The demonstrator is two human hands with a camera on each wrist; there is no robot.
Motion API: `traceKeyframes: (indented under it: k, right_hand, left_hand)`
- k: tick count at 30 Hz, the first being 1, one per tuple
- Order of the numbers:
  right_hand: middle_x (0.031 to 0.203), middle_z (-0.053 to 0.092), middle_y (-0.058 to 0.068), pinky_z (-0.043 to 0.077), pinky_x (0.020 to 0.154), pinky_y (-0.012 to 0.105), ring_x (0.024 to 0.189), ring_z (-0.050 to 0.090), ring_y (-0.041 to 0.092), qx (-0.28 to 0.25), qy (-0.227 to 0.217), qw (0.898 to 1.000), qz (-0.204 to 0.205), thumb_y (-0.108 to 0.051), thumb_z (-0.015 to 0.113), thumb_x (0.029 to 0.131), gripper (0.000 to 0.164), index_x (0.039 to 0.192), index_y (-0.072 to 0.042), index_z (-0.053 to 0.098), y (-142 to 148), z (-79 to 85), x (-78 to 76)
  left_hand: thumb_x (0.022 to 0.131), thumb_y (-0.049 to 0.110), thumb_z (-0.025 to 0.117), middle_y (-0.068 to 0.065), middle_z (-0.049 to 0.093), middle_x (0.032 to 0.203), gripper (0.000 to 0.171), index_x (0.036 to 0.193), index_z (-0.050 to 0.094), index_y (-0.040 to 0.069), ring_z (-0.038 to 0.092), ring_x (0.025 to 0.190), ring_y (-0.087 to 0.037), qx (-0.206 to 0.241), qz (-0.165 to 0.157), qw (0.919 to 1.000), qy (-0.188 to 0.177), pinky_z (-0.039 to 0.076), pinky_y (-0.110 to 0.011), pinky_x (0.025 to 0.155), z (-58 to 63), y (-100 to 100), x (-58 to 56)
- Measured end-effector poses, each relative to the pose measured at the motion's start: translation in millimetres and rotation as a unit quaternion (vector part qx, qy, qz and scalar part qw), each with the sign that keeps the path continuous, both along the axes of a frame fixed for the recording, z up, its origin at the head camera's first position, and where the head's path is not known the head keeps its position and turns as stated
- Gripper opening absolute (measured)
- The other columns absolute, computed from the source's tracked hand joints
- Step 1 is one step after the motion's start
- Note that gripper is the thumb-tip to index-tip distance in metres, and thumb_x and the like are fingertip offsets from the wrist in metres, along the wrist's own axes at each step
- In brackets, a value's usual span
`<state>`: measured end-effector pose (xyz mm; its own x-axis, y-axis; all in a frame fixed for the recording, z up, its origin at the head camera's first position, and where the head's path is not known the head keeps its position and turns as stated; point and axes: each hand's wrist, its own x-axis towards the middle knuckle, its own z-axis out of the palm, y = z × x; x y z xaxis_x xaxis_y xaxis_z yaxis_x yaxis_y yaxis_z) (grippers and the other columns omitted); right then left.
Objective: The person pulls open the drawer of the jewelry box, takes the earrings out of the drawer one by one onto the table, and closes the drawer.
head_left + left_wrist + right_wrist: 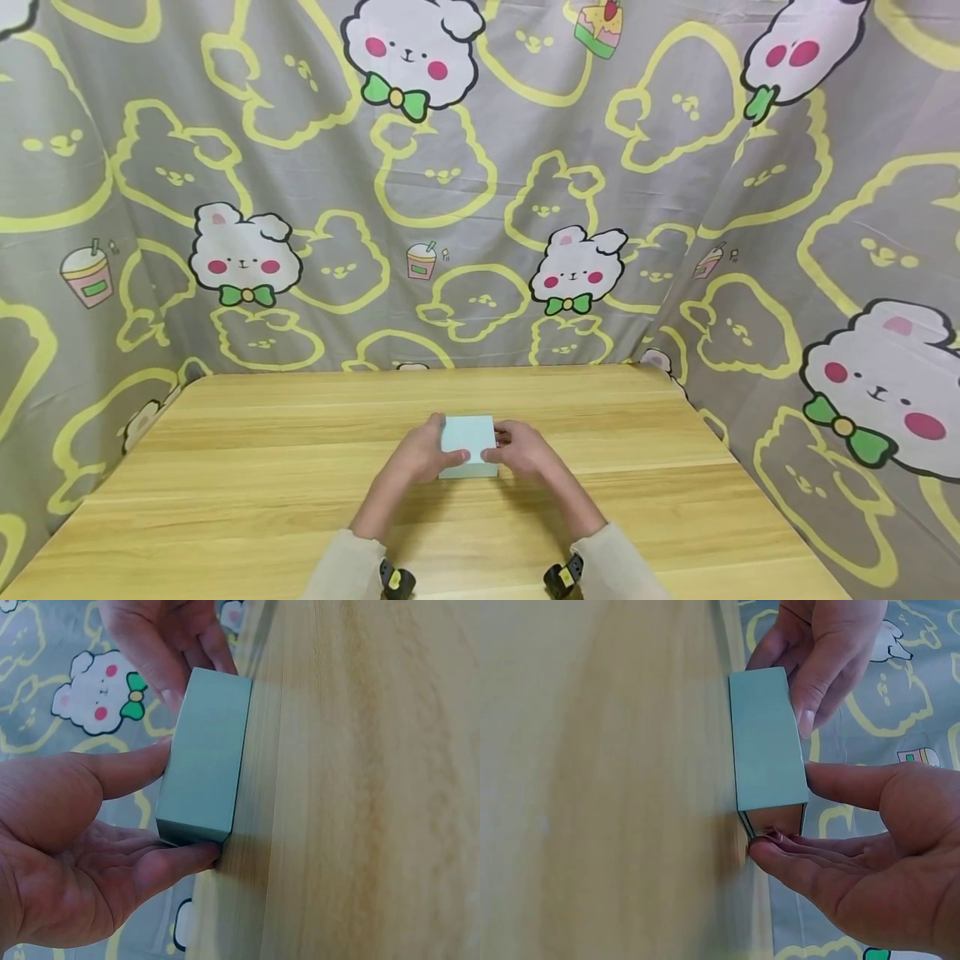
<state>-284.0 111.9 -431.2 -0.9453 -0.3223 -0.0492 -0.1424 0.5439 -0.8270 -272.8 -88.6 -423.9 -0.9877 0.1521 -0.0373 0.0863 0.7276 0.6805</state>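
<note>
A small mint-green box (468,435) stands on the wooden table between both hands. My left hand (424,452) grips its left side, thumb on the upper face and fingers along the side. From the right, my right hand (522,451) holds it too; its thumb presses the upper face near the front edge. In the right wrist view, the box's right end shows a brownish-pink panel between green covers, with a small ribbon loop (772,835) at its lower edge. The right index fingertip lies right at that loop. The left end, in the left wrist view, is plain green.
The light wood table (300,433) spreads around the box. A grey curtain (480,200) printed with white bunnies and yellow outlines encloses the back and sides. Dark devices with straps (397,579) sit at both wrists, by the beige sleeves.
</note>
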Motion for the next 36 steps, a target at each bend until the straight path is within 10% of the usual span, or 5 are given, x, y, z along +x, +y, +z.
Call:
traceKeyframes:
  k: [36]
  right_hand:
    - [0.09,0.068,0.019,0.059,0.071,0.037,0.076,0.068,0.022,-0.042,-0.031,0.998,-0.045,-0.002,0.059,0.095,0.017,0.107,0.01,0.064,8,-12.2,-16.0]
  left_hand:
    - [0.087,0.029,0.082,-0.027,0.062,0.126,0.083,0.148,0.039,-0.008,0.062,0.102,-0.03,0.0,0.009,1.0,-0.002,0.053,-0.05,0.09,-3.3,1,-2.1]
